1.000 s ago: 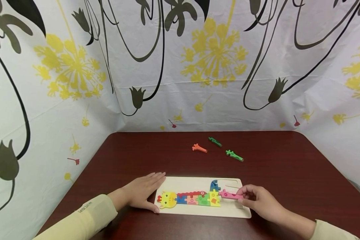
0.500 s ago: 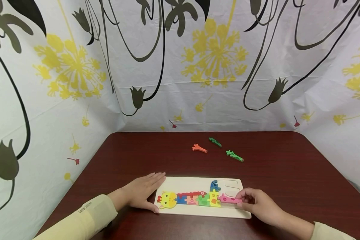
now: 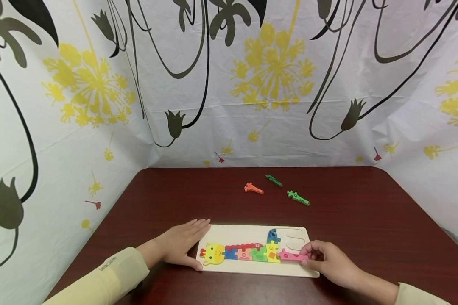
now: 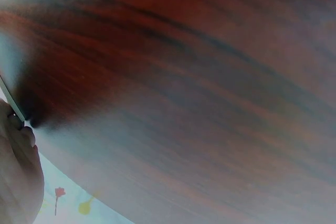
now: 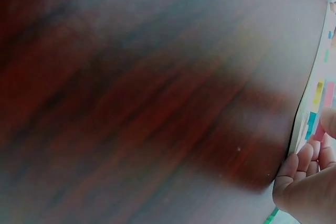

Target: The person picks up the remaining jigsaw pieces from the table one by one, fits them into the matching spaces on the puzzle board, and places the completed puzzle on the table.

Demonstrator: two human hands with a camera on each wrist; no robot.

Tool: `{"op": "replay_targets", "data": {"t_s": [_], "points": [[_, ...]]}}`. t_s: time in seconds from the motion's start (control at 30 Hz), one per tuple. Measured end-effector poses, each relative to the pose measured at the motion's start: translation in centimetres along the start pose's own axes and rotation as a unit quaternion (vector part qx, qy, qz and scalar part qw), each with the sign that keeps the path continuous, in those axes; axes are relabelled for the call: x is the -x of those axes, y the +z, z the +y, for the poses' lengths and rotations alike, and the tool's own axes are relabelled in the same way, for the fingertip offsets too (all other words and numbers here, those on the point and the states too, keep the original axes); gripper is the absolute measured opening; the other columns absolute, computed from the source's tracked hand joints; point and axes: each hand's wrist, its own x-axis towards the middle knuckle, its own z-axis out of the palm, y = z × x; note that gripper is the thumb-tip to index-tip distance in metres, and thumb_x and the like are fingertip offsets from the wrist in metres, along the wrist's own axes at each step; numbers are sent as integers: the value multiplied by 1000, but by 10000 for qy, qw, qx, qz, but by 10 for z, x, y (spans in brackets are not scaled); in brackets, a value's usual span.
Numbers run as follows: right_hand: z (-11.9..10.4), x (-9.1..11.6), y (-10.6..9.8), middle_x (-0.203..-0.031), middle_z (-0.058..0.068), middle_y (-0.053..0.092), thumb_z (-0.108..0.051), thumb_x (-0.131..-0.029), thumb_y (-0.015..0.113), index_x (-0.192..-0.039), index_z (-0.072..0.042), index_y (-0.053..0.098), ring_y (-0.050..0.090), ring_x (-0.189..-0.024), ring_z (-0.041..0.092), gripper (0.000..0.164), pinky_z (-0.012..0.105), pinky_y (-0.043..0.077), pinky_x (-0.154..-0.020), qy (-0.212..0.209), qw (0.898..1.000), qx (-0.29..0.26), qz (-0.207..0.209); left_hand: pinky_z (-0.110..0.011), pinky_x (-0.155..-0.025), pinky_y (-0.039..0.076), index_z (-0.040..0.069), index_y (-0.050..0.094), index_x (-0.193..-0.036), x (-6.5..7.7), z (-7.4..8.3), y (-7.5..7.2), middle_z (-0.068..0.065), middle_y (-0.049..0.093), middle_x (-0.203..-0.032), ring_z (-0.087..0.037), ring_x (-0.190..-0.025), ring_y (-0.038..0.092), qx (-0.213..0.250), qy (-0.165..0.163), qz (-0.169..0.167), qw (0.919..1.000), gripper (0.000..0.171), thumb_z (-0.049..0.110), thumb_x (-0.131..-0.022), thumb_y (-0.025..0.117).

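A pale wooden giraffe puzzle board point(image 3: 244, 267) lies flat near me in the head view. My right hand point(image 3: 330, 258) pinches the right end of a pink puzzle piece point(image 3: 290, 255) between thumb and index finger. The pink piece's knobbed left end meets the yellow body piece point(image 3: 273, 252). In the right wrist view the same hand point(image 5: 310, 174) shows at the right edge. My left hand point(image 3: 185, 243) rests at the board's left end, fingers extended and thumb at the near corner. The giraffe head piece point(image 3: 213, 253) sits beside it.
Beyond the board, an orange puzzle piece point(image 3: 254, 188), a dark green one point(image 3: 274, 180) and a light green one point(image 3: 299, 198) lie on the dark red-brown table point(image 3: 198, 195). A blue piece point(image 3: 273, 236) sits in the board beside curved outlines. A white patterned cloth point(image 3: 221, 127) stands behind.
My right hand has shifted slightly toward me with the pink puzzle piece, which now lies lower against the yellow piece. The left hand has stayed still.
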Motion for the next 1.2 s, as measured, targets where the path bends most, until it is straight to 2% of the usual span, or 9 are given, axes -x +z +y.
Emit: {"op": "replay_targets", "data": {"t_s": [0.47,0.73,0.9,1.2], "points": [[5,0,1,-80,0,54,-9,-84,74,-95,-7,66,48,-71,5,13,23,43,-59,-117,9999,123,28,-40,-116,18,5,18,-155,1,0,0,-9,17,-161,-22,-146,15,-17,-6,-5,10000,110,84,-81,35],[5,0,2,-80,0,54,-9,-83,75,-94,-7,66,48,-71,6,13,23,43,-60,-73,9998,179,58,-40,-116,20,6,19,-155,1,0,0,-8,18,-160,-22,-146,16,-61,-1,35,10000,110,85,-81,33],[4,0,2,-80,0,54,-8,-83,75,-94,-7,66,48,-71,6,14,23,43,-59,-25,9998,198,55,-40,-116,19,6,19,-155,0,0,-1,-8,17,-161,-22,-146,15,1,-67,-50,10000,110,85,-80,35],[2,0,2,-79,-1,53,-7,-83,75,-92,-7,66,48,-71,6,12,22,42,-58,-34,9996,265,94,-41,-115,20,6,18,-155,1,0,-1,-9,18,-160,-23,-146,16,-34,17,19,10000,110,85,-81,34]]}}
